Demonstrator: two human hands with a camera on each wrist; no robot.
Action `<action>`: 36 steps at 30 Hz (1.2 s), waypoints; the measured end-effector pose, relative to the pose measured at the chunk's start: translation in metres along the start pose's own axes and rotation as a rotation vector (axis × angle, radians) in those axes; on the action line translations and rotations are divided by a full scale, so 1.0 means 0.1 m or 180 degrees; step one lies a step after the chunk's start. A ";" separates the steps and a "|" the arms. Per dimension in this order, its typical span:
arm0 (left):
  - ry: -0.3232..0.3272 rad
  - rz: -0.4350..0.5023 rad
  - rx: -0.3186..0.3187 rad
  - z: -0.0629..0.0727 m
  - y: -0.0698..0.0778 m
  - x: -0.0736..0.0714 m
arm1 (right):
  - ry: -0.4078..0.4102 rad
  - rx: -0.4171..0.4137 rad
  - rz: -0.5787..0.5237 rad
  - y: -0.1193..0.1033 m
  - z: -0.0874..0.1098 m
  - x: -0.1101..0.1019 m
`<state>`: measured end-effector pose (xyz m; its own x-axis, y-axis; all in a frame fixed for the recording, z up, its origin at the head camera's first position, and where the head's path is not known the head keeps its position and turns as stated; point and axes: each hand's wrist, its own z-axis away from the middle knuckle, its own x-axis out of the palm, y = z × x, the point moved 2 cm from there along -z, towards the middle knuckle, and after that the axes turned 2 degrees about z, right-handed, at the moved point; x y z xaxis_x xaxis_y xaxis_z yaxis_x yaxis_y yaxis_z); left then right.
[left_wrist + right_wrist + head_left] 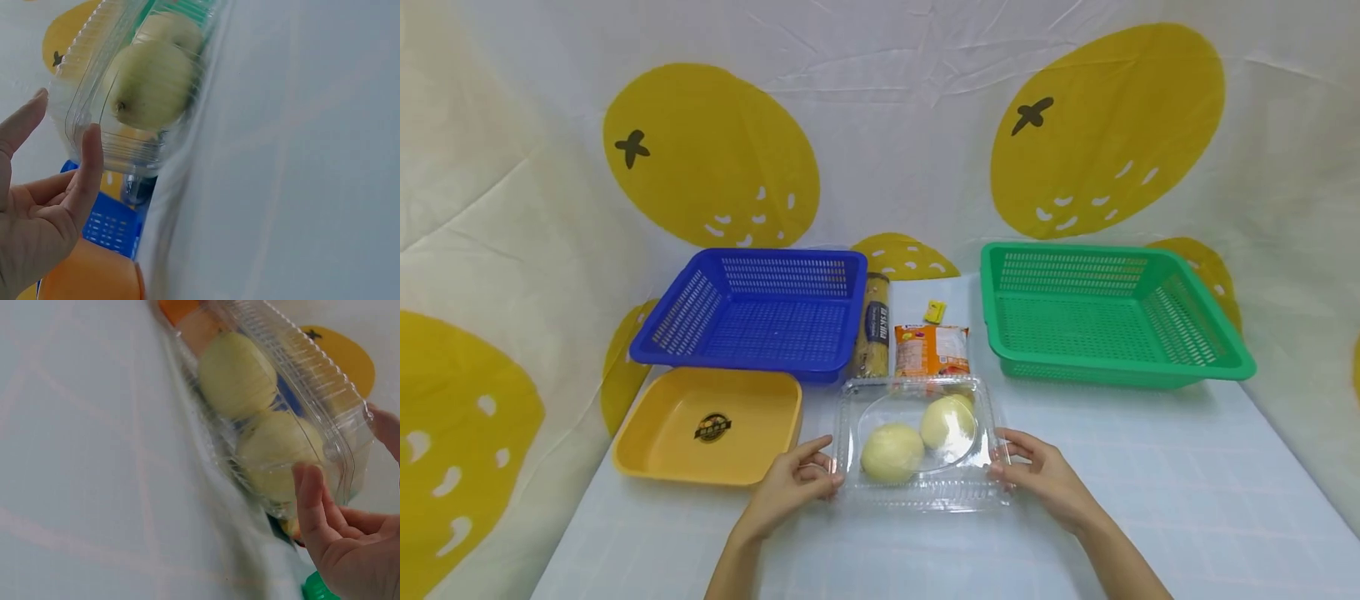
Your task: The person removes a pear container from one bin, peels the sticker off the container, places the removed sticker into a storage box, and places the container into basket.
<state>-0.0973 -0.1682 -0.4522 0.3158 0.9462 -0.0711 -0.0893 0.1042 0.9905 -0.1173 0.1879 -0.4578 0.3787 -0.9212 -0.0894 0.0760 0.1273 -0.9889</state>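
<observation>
A clear plastic clamshell container [925, 497] is at the front middle of the table, its lid down over two round pale yellow-green fruits [892, 452]. One fruit [150, 84] shows a small brown spot in the left wrist view. My left hand [793, 483] holds the container's left end between thumb and fingers. At the opposite end, my right hand [1045, 479] grips the edge the same way, with its fingertips [307, 478] against the clear plastic in the right wrist view. Whether the container touches the table cannot be told.
A yellow tray [662, 454] sits left of the container, with a blue basket [748, 360] behind it. A green basket [1120, 367] stands at right. Between the baskets lie a pasta packet [874, 325], an orange-and-white packet [932, 350] and a small yellow sachet [935, 312].
</observation>
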 end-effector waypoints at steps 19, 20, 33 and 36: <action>-0.0041 0.0104 0.0340 0.12 0.38 -0.15 | -0.0210 -0.0193 -0.0079 -0.38 0.08 0.06; -0.0070 0.0081 0.0333 0.13 0.40 -0.16 | -0.0232 -0.0174 -0.0078 -0.40 0.09 0.06; -0.0114 0.0029 0.0725 0.17 0.70 -0.26 | -0.0336 -0.0451 -0.0190 -0.60 0.10 0.08; -0.0118 -0.0028 0.0794 0.14 0.77 -0.35 | -0.0353 -0.0409 -0.0174 -0.66 0.05 0.11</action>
<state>-0.1022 -0.1973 -0.3720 0.3504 0.9332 -0.0800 0.1480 0.0292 0.9886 -0.1137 0.1714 -0.3925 0.4772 -0.8783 -0.0286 -0.0165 0.0236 -0.9996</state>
